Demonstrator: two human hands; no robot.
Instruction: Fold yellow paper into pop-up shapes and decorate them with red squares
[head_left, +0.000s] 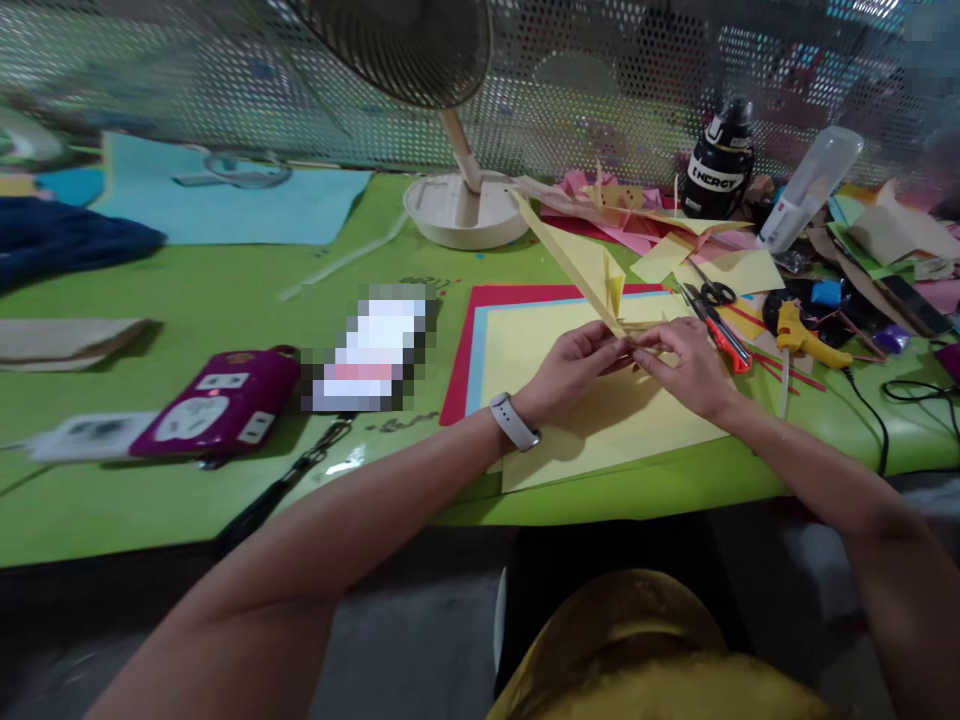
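Observation:
My left hand [574, 362] and my right hand [686, 362] meet over a stack of paper sheets [525, 350], yellow on top of blue and red. Both pinch the lower end of a folded yellow paper piece [581, 262], a long pointed shape that slants up and to the left from my fingers. A white watch is on my left wrist. The fingertips of the two hands almost touch at the fold.
The green table [187, 300] carries a fan base [461, 208], a purple power strip [221, 402], a blue sheet [232, 195], scissors and a red cutter [716, 310], a yellow glue gun [806, 340], a black bottle [720, 160] and loose paper scraps at right. A mesh screen stands behind.

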